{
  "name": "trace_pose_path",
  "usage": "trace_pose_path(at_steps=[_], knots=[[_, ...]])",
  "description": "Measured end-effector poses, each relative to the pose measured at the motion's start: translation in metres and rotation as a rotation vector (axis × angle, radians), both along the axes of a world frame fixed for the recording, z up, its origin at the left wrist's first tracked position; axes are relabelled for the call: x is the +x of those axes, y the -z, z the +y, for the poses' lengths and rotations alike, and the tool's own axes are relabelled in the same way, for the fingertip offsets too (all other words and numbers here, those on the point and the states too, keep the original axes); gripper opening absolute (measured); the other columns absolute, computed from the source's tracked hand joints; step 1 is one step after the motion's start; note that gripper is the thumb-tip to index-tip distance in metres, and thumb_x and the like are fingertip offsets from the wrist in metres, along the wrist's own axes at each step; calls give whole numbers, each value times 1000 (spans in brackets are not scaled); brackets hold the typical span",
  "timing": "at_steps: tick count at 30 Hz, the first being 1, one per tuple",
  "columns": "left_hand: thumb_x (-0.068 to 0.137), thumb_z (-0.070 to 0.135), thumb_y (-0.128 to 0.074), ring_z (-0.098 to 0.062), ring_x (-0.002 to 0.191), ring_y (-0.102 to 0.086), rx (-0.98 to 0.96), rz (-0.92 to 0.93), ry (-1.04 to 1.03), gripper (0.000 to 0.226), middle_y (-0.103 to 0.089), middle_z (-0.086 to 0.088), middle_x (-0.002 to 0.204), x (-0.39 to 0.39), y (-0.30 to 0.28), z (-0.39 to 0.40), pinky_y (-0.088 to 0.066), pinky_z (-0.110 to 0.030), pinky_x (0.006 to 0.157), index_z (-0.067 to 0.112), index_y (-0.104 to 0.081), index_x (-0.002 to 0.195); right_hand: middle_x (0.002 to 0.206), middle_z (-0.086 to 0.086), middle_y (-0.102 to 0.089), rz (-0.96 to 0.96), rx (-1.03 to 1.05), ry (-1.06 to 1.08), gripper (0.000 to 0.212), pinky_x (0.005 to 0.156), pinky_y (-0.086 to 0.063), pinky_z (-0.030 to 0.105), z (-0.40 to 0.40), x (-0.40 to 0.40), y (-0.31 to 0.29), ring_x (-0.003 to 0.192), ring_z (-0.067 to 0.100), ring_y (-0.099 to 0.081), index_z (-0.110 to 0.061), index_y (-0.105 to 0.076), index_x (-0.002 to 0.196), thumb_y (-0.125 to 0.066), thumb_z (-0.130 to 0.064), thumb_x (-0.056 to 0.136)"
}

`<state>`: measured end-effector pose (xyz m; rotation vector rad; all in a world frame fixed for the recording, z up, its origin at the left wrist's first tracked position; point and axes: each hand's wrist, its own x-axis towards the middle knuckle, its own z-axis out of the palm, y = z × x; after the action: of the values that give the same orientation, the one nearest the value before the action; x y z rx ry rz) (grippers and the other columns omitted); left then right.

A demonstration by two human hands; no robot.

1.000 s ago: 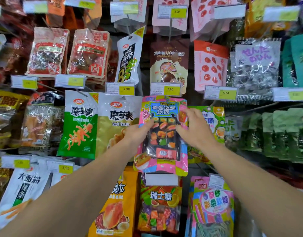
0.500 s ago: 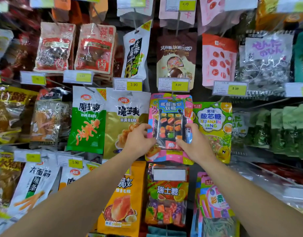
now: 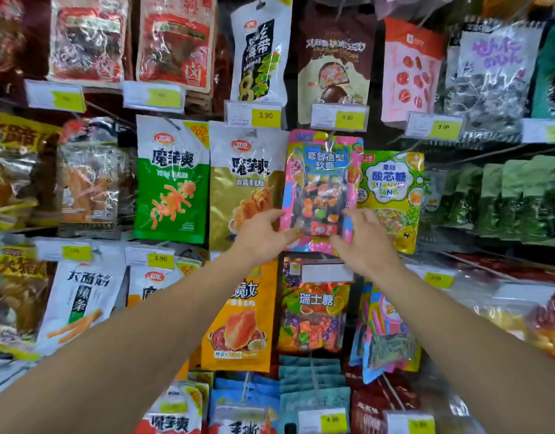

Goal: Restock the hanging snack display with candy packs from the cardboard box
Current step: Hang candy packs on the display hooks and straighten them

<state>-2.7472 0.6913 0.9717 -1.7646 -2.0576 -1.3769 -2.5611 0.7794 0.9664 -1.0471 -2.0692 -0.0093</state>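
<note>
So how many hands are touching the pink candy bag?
2. The left hand holds the pink candy bag at its lower left edge, and the right hand holds its lower right edge.

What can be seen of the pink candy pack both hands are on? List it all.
The pink candy pack is a glossy plastic pouch with a blue title panel and a clear window showing small colourful candies. It hangs upright under the 5.00 price tag, between a gold pack and a green one. The left hand and right hand hold its lower corners.
</note>
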Motion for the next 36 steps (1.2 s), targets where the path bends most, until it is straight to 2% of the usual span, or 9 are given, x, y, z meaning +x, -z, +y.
trace_pose_path(at_steps=[5,8,13,17,21,25,30,33,36], knots=[[85,26,-69,-17,117,-59,59,-47,78,44,-65,1,126,-4,32,-45,-44,-24,92,19,-62,128,146,14,-39,-102,57,43,63,106,-39,44,-50,-19,33,130,38,-42,-14,-40,146,-60,-32,89],[85,28,-68,-17,121,-57,-16,-20,98,52,-60,0,135,-15,68,-70,-44,-28,100,20,-56,135,140,18,-46,-136,50,18,60,106,-39,43,-86,-33,67,127,39,-45,-7,-47,140,-64,-27,87],[81,42,-63,-18,120,-58,-210,-133,155,59,-61,-1,135,-44,168,-132,-44,-28,99,20,-57,135,130,17,-50,-261,-142,-7,62,101,-42,43,-142,-59,172,120,39,-49,-6,-49,135,-61,-33,81],[89,27,-66,-21,127,-54,-391,-197,185,53,-54,-3,142,-62,247,-170,-41,-32,105,16,-52,139,137,11,-45,-358,-312,-14,58,105,-41,44,-184,-70,249,127,34,-44,-12,-42,143,-60,-32,91],[88,24,-67,-21,124,-56,-563,-268,164,51,-58,-5,138,-74,322,-209,-42,-29,101,16,-55,137,134,15,-50,-433,-514,-69,59,106,-39,42,-223,-84,340,124,36,-47,-8,-48,138,-63,-34,87],[80,40,-60,-22,119,-59,-712,-382,119,57,-63,-4,132,-74,393,-241,-44,-29,97,19,-59,133,131,14,-52,-488,-689,-111,59,103,-40,41,-259,-87,417,122,35,-49,-10,-49,138,-63,-35,86],[83,29,-70,-22,118,-60,-870,-589,38,50,-60,-2,134,-71,496,-276,-44,-29,101,19,-59,132,133,10,-50,-598,-897,-169,59,102,-41,38,-285,-82,513,125,32,-47,-13,-48,137,-58,-37,84],[70,42,-57,-23,115,-60,-944,-617,8,64,-63,-5,129,-68,551,-295,-46,-33,101,18,-61,130,134,11,-50,-658,-1005,-177,69,100,-43,40,-299,-75,568,126,34,-46,-12,-48,136,-47,-49,78],[69,42,-53,-25,113,-60,-1009,-671,-38,64,-65,-7,123,-63,613,-308,-47,-34,98,16,-63,126,125,16,-52,-716,-1086,-193,77,90,-44,39,-309,-64,635,115,37,-53,-7,-50,128,-38,-59,72]])
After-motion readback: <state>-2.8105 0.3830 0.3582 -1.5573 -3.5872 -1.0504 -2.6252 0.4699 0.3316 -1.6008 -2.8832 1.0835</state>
